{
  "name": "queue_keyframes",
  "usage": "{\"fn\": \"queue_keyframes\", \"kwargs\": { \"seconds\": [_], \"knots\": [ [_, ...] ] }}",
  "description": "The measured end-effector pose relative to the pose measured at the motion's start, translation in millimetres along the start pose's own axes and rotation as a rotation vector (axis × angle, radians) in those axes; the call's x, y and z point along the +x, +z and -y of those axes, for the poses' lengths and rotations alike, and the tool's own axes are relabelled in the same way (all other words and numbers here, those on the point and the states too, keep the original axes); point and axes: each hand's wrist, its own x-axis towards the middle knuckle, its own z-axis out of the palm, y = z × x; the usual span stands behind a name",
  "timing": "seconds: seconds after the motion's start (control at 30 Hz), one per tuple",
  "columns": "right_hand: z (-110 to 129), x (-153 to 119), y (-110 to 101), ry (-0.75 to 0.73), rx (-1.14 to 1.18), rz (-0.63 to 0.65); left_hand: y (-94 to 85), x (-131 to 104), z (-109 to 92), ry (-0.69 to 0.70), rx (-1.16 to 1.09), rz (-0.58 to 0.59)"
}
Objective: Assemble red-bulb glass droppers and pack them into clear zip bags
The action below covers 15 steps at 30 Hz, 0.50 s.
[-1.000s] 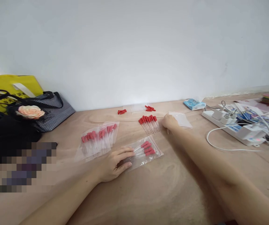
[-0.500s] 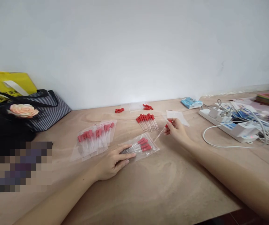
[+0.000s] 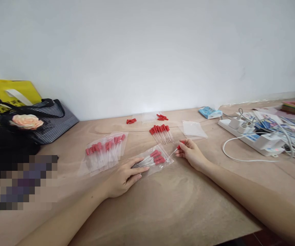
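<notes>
A clear zip bag (image 3: 166,164) with several red-bulbed glass droppers inside lies on the table in front of me. My left hand (image 3: 128,176) is on its left end, fingers around the glass ends and pressing the bag down. Between the fingertips of my right hand (image 3: 190,153) is a single dropper (image 3: 178,147), pinched at its red bulb. Its glass tip points down-left at the bag's right, upper edge; whether it is inside the mouth I cannot tell. Just behind lies a row of loose droppers (image 3: 161,131), bulbs toward the wall.
Filled bags of droppers (image 3: 103,153) overlap on the left. Loose red bulbs (image 3: 131,121) and glass tubes (image 3: 149,118) lie near the wall. A flat plastic bag (image 3: 195,130) is behind my right hand. A power strip (image 3: 250,136) with cables stands right; handbags (image 3: 52,118) stand left.
My right hand has moved a little left and toward me, bringing the dropper's tip to the bag's edge. My left hand stays on the bag.
</notes>
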Motion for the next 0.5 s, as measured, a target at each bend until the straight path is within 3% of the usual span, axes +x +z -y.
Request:
{"fn": "queue_keyframes", "kwargs": {
  "seconds": [0.23,0.5],
  "knots": [
    [-2.3,0.2,0.1,0.048,0.083,-0.015,2.0,0.6,2.4,0.014,-0.045,-0.020],
    [6.7,-9.5,0.3,0.051,-0.120,0.218,-1.4,1.3,-1.1,0.003,-0.015,-0.013]
  ]
}}
